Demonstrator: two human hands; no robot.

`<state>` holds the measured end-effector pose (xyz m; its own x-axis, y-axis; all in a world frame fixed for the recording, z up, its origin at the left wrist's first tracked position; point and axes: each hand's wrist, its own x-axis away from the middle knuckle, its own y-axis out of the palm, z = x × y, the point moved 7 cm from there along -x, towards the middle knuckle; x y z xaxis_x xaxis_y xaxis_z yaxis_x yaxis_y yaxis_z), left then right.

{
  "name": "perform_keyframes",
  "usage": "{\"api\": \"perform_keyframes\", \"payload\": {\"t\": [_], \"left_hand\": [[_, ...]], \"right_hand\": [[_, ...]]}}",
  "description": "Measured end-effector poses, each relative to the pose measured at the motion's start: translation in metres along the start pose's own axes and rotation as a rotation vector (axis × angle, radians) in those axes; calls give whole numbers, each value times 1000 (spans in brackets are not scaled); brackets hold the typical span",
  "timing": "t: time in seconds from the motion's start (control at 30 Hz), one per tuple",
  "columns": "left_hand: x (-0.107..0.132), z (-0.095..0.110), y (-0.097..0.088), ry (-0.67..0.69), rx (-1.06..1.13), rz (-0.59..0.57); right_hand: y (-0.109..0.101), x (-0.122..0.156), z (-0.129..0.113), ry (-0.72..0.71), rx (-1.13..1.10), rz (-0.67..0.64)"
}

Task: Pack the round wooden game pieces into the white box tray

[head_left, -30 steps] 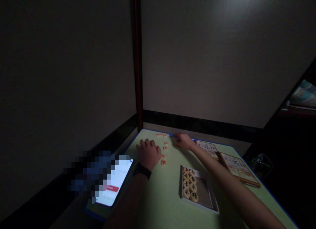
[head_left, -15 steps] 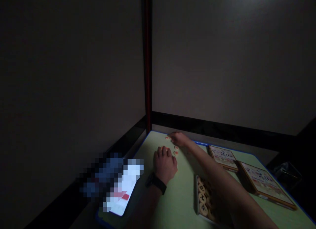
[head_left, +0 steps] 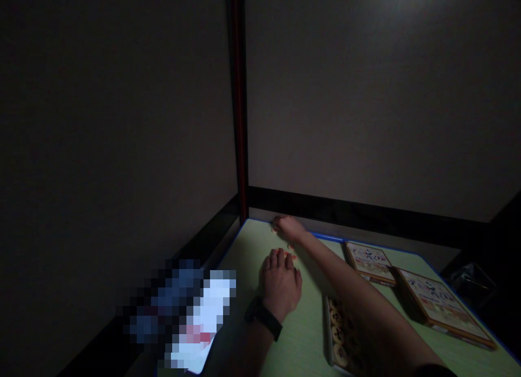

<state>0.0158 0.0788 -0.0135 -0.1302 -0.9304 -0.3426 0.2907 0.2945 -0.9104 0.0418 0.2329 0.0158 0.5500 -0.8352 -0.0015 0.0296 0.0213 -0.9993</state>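
Small, round, red-marked pieces lie partly hidden on the green tabletop.

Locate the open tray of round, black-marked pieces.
In the head view, the tray lies on the green table near the picture's bottom edge, right of the left hand and partly hidden by the right forearm.

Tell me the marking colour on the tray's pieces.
Black on the visible pieces; best seen in head view.

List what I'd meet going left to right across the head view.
Glowing white-screened rectangular phone, bare left hand, shallow pale-rimmed tray of round tan pieces, farther flat brown-sided box with printed top, nearer flat brown-sided box with printed top.
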Motion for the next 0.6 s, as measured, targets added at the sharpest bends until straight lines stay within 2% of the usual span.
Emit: {"api": "perform_keyframes", "payload": {"t": [0.27, 0.43, 0.5, 0.6], "left_hand": [[0, -1, -1, 16, -5, 40], [-2, 0, -4, 23, 8, 61], [-6, -1, -7, 17, 158, 93], [-14, -6, -12, -59, 521, 151]], "right_hand": [[8, -7, -21, -10, -31, 1], [-5, 10, -18, -11, -93, 52], [-16, 25, -13, -19, -135, 101], [-32, 59, -2, -21, -200, 186]]}}
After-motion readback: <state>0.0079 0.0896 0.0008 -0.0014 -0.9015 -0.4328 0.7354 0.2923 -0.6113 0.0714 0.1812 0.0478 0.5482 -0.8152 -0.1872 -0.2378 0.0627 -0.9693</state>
